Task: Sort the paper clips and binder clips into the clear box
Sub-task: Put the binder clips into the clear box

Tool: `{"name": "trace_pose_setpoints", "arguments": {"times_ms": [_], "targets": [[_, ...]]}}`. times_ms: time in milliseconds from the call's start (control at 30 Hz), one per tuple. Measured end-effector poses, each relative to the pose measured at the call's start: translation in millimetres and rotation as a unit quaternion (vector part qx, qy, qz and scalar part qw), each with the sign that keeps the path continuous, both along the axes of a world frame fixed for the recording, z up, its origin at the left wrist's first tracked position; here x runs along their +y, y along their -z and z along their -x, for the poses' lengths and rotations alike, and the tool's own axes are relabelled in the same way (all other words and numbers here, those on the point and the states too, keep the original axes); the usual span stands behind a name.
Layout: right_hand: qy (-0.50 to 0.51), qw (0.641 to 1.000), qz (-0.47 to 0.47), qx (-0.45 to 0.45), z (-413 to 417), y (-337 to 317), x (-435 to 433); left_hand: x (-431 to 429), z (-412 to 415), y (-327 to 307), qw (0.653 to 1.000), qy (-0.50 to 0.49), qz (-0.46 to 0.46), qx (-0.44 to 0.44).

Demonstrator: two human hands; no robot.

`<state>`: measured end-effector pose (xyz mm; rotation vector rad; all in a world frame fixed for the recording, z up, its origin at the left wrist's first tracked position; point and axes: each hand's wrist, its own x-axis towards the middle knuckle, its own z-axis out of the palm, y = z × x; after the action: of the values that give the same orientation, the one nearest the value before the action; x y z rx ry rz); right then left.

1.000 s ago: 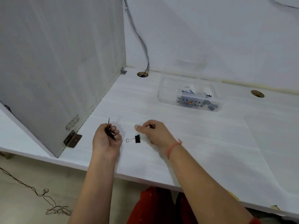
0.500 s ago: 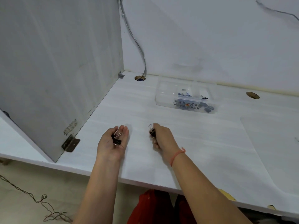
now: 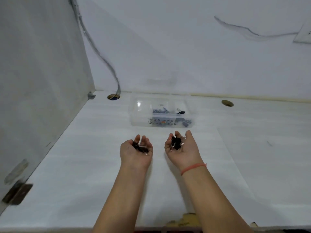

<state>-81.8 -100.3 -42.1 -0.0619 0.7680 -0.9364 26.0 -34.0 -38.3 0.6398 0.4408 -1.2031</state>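
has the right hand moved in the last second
Yes. The right hand has turned palm-up, cupping black binder clips, and gone forward toward the clear box.

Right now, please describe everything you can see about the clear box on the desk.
The clear box is a low, rectangular container of transparent plastic with rounded corners, lying flat near the back wall. Its interior looks divided into compartments. The left part appears empty; the middle holds bluish clips, a back right section holds a small black clip, and the front strip holds dark and coloured pieces. Whether a lid is on it cannot be told. Only the desk touches it; both hands are in front of it, apart from it.
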Motion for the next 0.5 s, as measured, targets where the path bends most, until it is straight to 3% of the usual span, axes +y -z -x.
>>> {"name": "trace_pose_setpoints", "arguments": {"times_ms": [267, 500], "targets": [[0.057, 0.982, 0.145, 0.108, 15, -60, -98, -130, 28, -56, 0.983, 0.086, 0.041, -0.158], [-0.001, 0.937, 0.199, 0.286, -4, -57, -171, -222, 40, -48, 0.937, 0.152, 0.006, -0.315]]}}
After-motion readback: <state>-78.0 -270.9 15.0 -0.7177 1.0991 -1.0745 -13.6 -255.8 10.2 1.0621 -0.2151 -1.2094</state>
